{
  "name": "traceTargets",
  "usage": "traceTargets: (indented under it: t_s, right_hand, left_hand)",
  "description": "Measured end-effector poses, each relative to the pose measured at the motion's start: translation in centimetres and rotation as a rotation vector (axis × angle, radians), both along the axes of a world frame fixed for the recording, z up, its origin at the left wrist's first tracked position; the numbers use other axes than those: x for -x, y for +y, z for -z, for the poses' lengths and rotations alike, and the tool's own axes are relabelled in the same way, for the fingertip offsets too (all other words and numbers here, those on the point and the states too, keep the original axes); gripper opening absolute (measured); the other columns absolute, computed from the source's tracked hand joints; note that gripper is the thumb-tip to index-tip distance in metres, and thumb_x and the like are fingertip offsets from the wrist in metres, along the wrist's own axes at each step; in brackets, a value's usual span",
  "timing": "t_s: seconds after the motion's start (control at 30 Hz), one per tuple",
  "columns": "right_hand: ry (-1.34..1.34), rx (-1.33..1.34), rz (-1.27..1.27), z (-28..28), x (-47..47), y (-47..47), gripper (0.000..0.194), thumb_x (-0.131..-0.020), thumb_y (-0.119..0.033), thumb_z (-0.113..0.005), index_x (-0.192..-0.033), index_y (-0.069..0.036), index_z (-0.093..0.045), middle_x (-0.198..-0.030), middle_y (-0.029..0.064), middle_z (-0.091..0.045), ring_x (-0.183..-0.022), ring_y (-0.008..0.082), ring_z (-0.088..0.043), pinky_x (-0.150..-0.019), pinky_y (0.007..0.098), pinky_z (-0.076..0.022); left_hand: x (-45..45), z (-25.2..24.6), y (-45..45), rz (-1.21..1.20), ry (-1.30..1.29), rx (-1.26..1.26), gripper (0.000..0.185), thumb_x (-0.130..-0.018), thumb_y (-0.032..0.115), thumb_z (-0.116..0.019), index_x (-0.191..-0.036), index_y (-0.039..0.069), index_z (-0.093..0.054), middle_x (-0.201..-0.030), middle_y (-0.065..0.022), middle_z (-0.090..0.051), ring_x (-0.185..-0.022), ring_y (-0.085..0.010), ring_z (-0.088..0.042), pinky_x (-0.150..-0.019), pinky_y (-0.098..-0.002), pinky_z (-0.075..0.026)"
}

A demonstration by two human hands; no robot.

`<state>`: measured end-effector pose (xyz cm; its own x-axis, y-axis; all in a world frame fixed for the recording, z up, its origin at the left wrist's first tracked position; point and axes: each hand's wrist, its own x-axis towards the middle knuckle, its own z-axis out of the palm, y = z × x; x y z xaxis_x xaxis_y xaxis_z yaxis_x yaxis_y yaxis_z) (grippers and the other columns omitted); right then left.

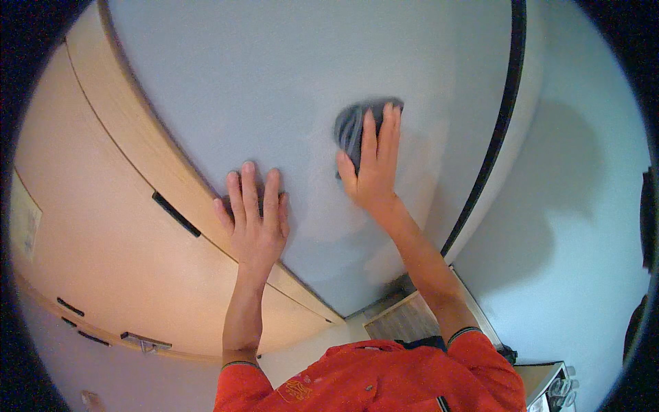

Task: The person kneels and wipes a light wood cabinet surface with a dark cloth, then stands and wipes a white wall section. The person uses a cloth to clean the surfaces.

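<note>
My right hand (pixel 375 170) holds a dark grey folded cloth (pixel 351 126) flat against a pale grey-blue wall surface (pixel 319 67). Its fingers lie over the cloth, whose left side shows loose folds. To the left and lower, my left hand (pixel 257 221) rests with fingers spread at the edge of the same surface, beside the light wood frame (pixel 149 118). Something dark shows between and behind the left fingers; whether it is shadow or an object I cannot tell.
A light wood door panel (pixel 134 247) with a black hinge or fitting (pixel 176 213) lies left. A black strip (pixel 507 98) runs down the right, before a pale blue wall (pixel 576 247). Below are a wooden board or box (pixel 404 322) and a small shelf (pixel 540 373) holding clear items.
</note>
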<state>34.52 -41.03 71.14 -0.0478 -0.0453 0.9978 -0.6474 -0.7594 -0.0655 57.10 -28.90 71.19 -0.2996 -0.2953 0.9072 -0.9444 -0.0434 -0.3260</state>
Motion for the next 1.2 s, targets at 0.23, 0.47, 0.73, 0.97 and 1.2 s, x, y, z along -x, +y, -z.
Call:
traceTargets:
  t_s: [0.23, 0.47, 0.73, 0.97, 1.2]
  right_hand:
    - [0.103, -0.011, 0.018, -3.3, -5.8, 1.7, 0.071, -0.084, -0.035, -0.083, -0.15, -0.024, -0.059, -0.165, 0.0321, -0.032, -0.152, 0.0572, -0.028, -0.12, 0.0693, -0.0297]
    - [0.341, 0.057, 0.048, -0.3, -2.5, 2.5, 0.063, -0.082, -0.034, -0.083, -0.143, -0.03, -0.065, -0.163, 0.0283, -0.038, -0.149, 0.0537, -0.037, -0.117, 0.0666, -0.0355]
    - [0.268, 0.084, -0.102, -7.3, -8.0, 3.8, 0.073, -0.084, -0.043, -0.081, -0.152, -0.036, -0.057, -0.166, 0.0241, -0.037, -0.152, 0.0497, -0.034, -0.12, 0.0664, -0.0296]
    - [0.492, 0.069, 0.003, -1.7, -10.4, 5.7, 0.063, -0.085, -0.048, -0.077, -0.146, -0.042, -0.06, -0.164, 0.0123, -0.044, -0.152, 0.0376, -0.038, -0.119, 0.0597, -0.0314]
    - [0.707, 0.073, 0.024, 10.1, -8.9, 5.7, 0.041, -0.095, -0.035, -0.065, -0.135, -0.037, -0.069, -0.142, 0.0038, -0.061, -0.13, 0.0274, -0.056, -0.106, 0.0494, -0.0419]
  left_hand:
    - [-1.0, 0.5, 0.3, 0.131, 0.025, 0.002, 0.051, -0.103, 0.029, -0.065, -0.154, 0.023, -0.059, -0.166, -0.0135, -0.046, -0.158, -0.0367, -0.034, -0.13, -0.0539, -0.011]
    - [-3.4, 0.9, 0.8, 0.316, 0.067, 0.186, 0.055, -0.097, 0.008, -0.065, -0.152, 0.014, -0.057, -0.164, -0.025, -0.044, -0.152, -0.0477, -0.039, -0.122, -0.0602, -0.027]
    - [-3.6, 1.2, 0.9, 0.459, 0.142, 0.222, 0.062, -0.097, 0.002, -0.061, -0.156, 0.009, -0.046, -0.161, -0.0332, -0.042, -0.149, -0.0522, -0.042, -0.118, -0.0625, -0.035]
    - [-4.3, 1.4, 0.9, 0.575, 0.149, 0.253, 0.055, -0.098, 0.002, -0.056, -0.153, 0.002, -0.047, -0.159, -0.0328, -0.045, -0.149, -0.0513, -0.041, -0.119, -0.0623, -0.034]
    - [-4.5, 1.2, 1.3, 0.493, 0.128, 0.211, 0.046, -0.105, 0.009, -0.051, -0.15, 0.0, -0.049, -0.157, -0.0309, -0.047, -0.147, -0.0501, -0.043, -0.121, -0.0621, -0.033]
